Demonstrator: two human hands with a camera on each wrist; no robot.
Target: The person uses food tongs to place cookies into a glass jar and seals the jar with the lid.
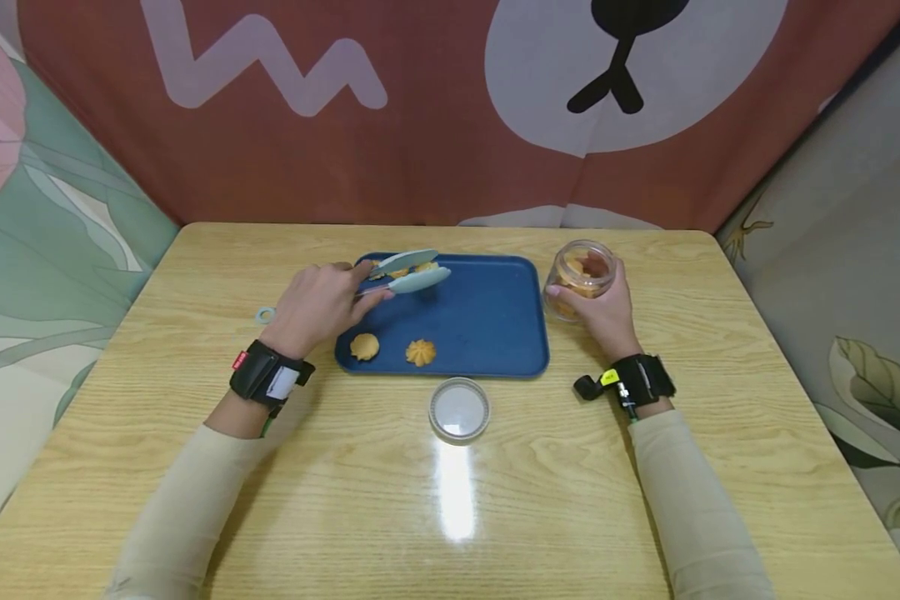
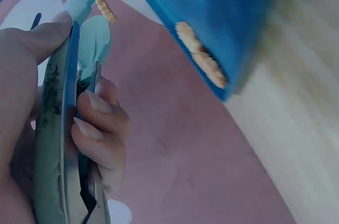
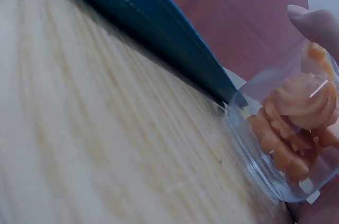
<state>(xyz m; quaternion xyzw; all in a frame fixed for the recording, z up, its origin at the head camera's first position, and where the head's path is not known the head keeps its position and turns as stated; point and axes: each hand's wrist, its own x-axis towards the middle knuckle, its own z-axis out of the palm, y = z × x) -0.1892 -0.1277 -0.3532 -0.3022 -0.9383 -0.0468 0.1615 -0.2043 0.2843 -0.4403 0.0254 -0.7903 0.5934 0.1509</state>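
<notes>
Facing a reddish-brown wall (image 1: 435, 167), you worked at a wood-grain desk (image 1: 345, 517). Cookies (image 1: 421, 352) lay on the blue tray (image 1: 480, 317); just right of it, your right hand (image 1: 609, 318) curled around a lidless clear jar (image 1: 576, 282) holding more. Your left hand (image 1: 318, 304) gripped parted tongs (image 1: 420, 280) over the tray. A lid (image 1: 460, 410) lay nearer you.

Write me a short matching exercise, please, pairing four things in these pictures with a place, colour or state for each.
Column one:
1. Jar
2. Tray
3. Tongs
4. Lid

Column two:
A. Gripped by the left hand
B. Round and flat, lying on the table
C. Held by the right hand
D. Blue, with cookies on it

Right pairs: 1-C; 2-D; 3-A; 4-B
</notes>
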